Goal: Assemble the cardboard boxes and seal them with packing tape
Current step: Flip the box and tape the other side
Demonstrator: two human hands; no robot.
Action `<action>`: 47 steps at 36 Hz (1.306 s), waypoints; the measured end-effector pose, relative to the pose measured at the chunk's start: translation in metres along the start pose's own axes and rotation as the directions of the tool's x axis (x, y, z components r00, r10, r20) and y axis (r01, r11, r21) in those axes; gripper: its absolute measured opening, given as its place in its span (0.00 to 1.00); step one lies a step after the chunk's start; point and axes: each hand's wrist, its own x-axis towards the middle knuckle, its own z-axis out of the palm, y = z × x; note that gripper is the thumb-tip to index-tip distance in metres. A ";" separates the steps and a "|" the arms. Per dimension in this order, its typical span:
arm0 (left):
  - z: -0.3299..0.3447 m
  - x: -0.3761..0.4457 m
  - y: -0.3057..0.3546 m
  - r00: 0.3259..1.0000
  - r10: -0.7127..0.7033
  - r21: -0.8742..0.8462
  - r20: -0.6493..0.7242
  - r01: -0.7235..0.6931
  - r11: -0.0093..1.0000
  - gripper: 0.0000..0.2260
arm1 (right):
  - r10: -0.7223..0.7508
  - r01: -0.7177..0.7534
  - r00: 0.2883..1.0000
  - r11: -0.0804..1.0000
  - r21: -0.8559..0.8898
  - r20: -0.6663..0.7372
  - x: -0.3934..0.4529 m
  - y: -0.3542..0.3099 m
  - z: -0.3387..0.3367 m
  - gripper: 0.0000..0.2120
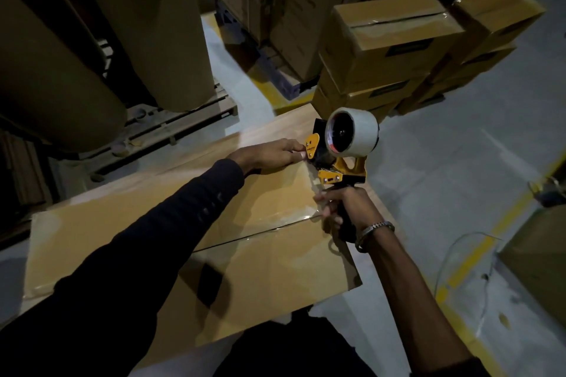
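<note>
With our right hand [340, 208] gripping the tape dispenser [343, 147] at the cardboard box [260, 269] edge, frame centre, and our left hand [275, 151] pinching its front, we judged the tape might tear crooked or wrinkle if pulled unevenly.

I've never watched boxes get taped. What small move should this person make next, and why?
Probably draw the tape dispenser back along the box seam. The right hand grips its handle at the far edge, the left hand pinches beside its front, and glossy tape lies over only part of the dark seam.
</note>
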 end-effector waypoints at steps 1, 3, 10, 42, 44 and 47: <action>-0.001 0.000 -0.001 0.999 -0.010 -0.038 0.034 0.011 0.999 0.11 | 0.002 -0.002 1.000 1.000 -0.001 -0.001 0.000 0.000 0.000 0.11; 0.000 -0.001 -0.004 0.997 -0.013 -0.097 0.080 0.020 0.995 0.15 | 0.010 -0.010 1.000 1.000 -0.006 -0.002 -0.001 -0.002 -0.001 0.10; 0.004 0.003 -0.014 0.999 -0.042 -0.047 -0.030 0.041 0.998 0.23 | 0.005 -0.008 1.000 0.996 -0.093 -0.029 -0.005 -0.011 -0.004 0.08; 0.038 -0.005 0.019 0.892 0.421 0.608 -0.166 -0.244 0.755 0.10 | 0.117 -0.123 0.992 0.975 -0.184 -0.044 -0.051 0.038 -0.030 0.10; 0.039 -0.004 0.016 0.887 0.429 0.656 -0.169 -0.224 0.721 0.09 | 0.105 -0.110 0.994 0.976 -0.187 -0.038 -0.054 0.037 -0.031 0.10; 0.042 -0.004 0.016 0.902 0.398 0.692 -0.168 -0.180 0.699 0.14 | 0.089 -0.095 0.995 0.973 -0.210 -0.039 -0.054 0.041 -0.031 0.09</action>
